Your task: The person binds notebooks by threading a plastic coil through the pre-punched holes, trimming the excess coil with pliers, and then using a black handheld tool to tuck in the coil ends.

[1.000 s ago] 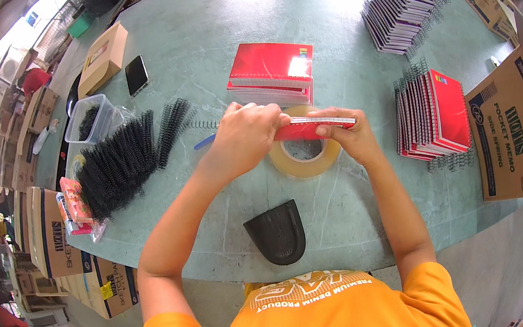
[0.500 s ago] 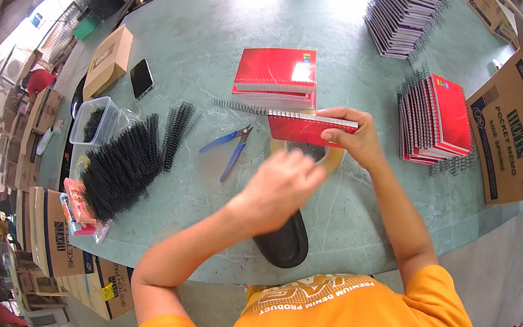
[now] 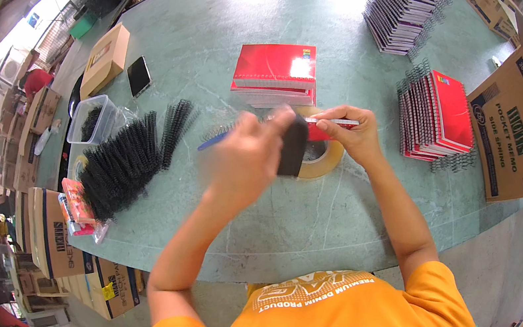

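Note:
My right hand [image 3: 354,135] pinches a small red notebook [image 3: 317,133] by its right end, thumb in front and fingers behind. My left hand [image 3: 244,159], smeared by motion, grips a flat black oblong slab that looks like a slipper sole [image 3: 294,145]. The slab stands up against the notebook's left end and hides much of it. A loose length of black spiral coil [image 3: 215,132] shows beyond my left hand, its link to the notebook hidden. Below the notebook lies a roll of clear-yellow tape [image 3: 328,162]. A blue handle of the cutters [image 3: 208,142] peeks out beside my left hand.
Unbound red notebooks [image 3: 275,68] are stacked ahead. Many black coils [image 3: 121,166] lie left, beside a plastic tub [image 3: 92,120], a phone [image 3: 139,75] and a cardboard box [image 3: 105,59]. Coiled red notebooks [image 3: 435,115], a taller notebook stack [image 3: 406,2] and a carton [image 3: 517,127] stand right.
My left hand has picked the black slab up from the table's near edge and brought it up to the notebook. The notebook has tilted in my right hand, so less of its cover shows.

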`<act>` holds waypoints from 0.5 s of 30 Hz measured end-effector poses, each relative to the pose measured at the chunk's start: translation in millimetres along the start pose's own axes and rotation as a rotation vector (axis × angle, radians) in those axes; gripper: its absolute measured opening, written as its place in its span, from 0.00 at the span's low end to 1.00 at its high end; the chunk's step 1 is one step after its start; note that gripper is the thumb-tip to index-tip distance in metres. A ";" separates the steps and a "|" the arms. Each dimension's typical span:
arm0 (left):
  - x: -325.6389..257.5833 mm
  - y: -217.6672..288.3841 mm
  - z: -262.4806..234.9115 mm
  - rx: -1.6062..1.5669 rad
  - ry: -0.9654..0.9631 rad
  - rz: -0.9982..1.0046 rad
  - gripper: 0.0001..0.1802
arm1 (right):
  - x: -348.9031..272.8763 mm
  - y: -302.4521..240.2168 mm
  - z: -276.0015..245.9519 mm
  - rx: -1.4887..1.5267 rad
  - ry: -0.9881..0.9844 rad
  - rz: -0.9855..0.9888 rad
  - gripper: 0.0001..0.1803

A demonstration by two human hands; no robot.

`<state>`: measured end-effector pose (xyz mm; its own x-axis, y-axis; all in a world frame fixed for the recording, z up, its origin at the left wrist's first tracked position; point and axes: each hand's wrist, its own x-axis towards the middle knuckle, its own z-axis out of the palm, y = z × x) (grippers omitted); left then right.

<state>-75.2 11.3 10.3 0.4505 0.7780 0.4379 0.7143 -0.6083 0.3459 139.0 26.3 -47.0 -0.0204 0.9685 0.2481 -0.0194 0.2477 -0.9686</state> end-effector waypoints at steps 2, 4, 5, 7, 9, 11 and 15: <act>0.1 10.1 2.4 -0.028 0.057 0.044 0.22 | 0.3 0.6 -1.5 0.005 0.016 0.019 0.07; 8.9 10.5 -5.6 -0.124 0.212 0.040 0.20 | -1.3 4.4 -2.6 -0.028 0.035 0.049 0.07; 21.0 7.4 -10.8 -0.112 0.324 0.025 0.19 | -1.6 5.1 -2.8 -0.042 0.027 0.035 0.07; 25.1 7.0 -6.3 -0.073 0.295 0.023 0.18 | -0.2 4.5 -5.3 -0.070 0.015 -0.002 0.07; 11.9 10.4 10.4 -0.008 0.032 0.028 0.17 | -1.7 3.4 -2.8 -0.016 0.016 0.027 0.07; 23.2 14.7 -7.1 -0.143 0.112 -0.037 0.15 | -2.1 5.1 -5.1 -0.015 0.023 0.014 0.07; 29.6 13.8 -3.6 -0.132 0.164 -0.032 0.15 | -2.9 6.8 -2.4 0.034 0.016 -0.100 0.07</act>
<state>-54.0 25.3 31.0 0.3276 0.7678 0.5505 0.6454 -0.6074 0.4631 141.4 25.3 -54.3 -0.0011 0.9393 0.3431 -0.0540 0.3425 -0.9380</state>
